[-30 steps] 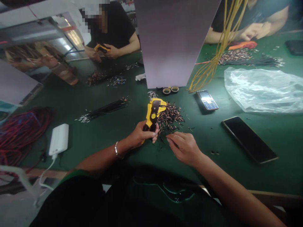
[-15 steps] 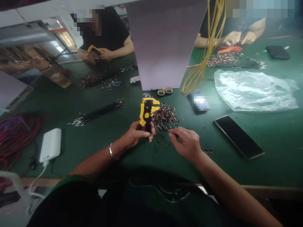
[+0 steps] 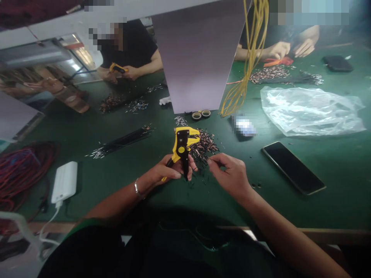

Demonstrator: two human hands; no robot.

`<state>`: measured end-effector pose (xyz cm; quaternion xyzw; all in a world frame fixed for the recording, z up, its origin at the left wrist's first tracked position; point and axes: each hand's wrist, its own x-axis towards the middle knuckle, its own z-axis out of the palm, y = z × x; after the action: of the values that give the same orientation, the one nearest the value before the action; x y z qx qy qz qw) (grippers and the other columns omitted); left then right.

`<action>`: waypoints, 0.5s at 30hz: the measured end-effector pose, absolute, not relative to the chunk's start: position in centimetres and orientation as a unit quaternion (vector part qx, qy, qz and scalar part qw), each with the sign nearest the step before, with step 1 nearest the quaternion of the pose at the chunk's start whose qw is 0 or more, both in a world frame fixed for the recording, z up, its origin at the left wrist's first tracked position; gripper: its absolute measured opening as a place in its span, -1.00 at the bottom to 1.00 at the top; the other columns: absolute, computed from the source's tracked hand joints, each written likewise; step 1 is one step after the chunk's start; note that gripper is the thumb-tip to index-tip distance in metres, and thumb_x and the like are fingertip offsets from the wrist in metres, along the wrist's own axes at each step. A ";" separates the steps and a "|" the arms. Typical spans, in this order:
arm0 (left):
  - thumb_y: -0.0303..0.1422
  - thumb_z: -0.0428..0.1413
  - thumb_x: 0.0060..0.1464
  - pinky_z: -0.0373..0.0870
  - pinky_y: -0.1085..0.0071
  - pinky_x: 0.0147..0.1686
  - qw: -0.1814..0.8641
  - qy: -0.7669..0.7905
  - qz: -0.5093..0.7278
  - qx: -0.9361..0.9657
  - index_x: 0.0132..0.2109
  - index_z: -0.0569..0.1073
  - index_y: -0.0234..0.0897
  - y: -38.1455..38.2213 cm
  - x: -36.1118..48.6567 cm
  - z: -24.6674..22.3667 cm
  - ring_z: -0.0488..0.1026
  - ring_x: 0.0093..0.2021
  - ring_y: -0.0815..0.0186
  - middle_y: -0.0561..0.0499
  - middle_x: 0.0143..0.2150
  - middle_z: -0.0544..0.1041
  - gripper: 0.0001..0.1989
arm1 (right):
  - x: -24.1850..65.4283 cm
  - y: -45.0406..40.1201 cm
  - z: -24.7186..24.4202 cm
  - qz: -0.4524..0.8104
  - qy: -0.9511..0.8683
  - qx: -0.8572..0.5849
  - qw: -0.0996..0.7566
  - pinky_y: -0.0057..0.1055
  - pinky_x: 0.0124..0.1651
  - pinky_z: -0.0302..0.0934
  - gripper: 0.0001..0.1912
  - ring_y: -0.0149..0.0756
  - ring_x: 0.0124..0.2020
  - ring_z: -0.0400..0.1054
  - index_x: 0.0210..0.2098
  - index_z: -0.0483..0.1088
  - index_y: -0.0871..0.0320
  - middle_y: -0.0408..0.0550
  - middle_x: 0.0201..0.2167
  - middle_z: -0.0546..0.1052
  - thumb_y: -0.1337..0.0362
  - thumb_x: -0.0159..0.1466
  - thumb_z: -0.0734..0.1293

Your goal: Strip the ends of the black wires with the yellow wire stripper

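Observation:
My left hand (image 3: pixel 174 168) is closed round the handles of a yellow and black wire stripper (image 3: pixel 182 148), whose jaws point up and to the right. Just beyond the jaws lies a pile of short dark wire pieces with coppery ends (image 3: pixel 206 143). At the pile's near right edge, my right hand (image 3: pixel 227 172) has thumb and forefinger pinched together; what they hold, if anything, is too small to make out. A small heap of silvery bits (image 3: pixel 181 120) sits behind the tool.
A black wire bundle (image 3: pixel 121 142), white power bank (image 3: pixel 64 182) and red cable coil (image 3: pixel 26 166) are left. Right are a phone (image 3: pixel 293 167) and clear plastic bag (image 3: pixel 311 110). Tape rolls (image 3: pixel 201 114) lie before an upright panel (image 3: pixel 199 58). People's hands work beyond.
The wire stripper has come slightly lower and nearer in view, and its handles look more spread. My right hand stays pinched beside the pile. A person's hands at the back right have moved apart.

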<state>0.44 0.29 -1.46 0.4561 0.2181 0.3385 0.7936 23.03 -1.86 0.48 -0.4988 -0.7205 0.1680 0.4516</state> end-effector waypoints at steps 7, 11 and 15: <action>-0.45 0.30 -0.21 0.42 0.14 -0.14 0.796 0.220 0.316 0.467 0.01 0.48 -0.37 -0.1 0.7 -0.5 0.51 -0.27 0.17 -0.21 -0.10 0.56 -0.47 | 22.3 -1.9 0.9 0.155 -0.707 -0.499 0.476 -0.52 -0.48 0.20 -0.79 -0.47 -0.63 0.31 -0.54 0.42 0.16 -0.18 -0.66 0.48 0.37 0.21 0.26; -0.45 0.30 -0.18 0.40 0.19 -0.15 0.788 0.222 0.313 0.482 0.00 0.48 -0.36 -0.3 0.8 -0.2 0.50 -0.27 0.21 -0.20 -0.09 0.55 -0.50 | 21.9 -2.0 1.0 0.152 -0.702 -0.505 0.479 -0.52 -0.49 0.19 -0.79 -0.47 -0.64 0.29 -0.56 0.41 0.17 -0.17 -0.66 0.47 0.39 0.19 0.25; -0.45 0.30 -0.18 0.40 0.18 -0.14 0.783 0.235 0.308 0.486 0.00 0.48 -0.38 -0.5 0.8 -0.1 0.50 -0.25 0.19 -0.20 -0.11 0.55 -0.50 | 21.7 -2.1 1.2 0.157 -0.700 -0.510 0.475 -0.52 -0.49 0.18 -0.78 -0.47 -0.63 0.28 -0.56 0.41 0.18 -0.16 -0.66 0.46 0.38 0.20 0.26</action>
<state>0.83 -0.47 -0.09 0.4863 0.2352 0.3080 0.7832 21.65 -2.07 1.23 -0.5100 -0.6997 0.1566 0.4752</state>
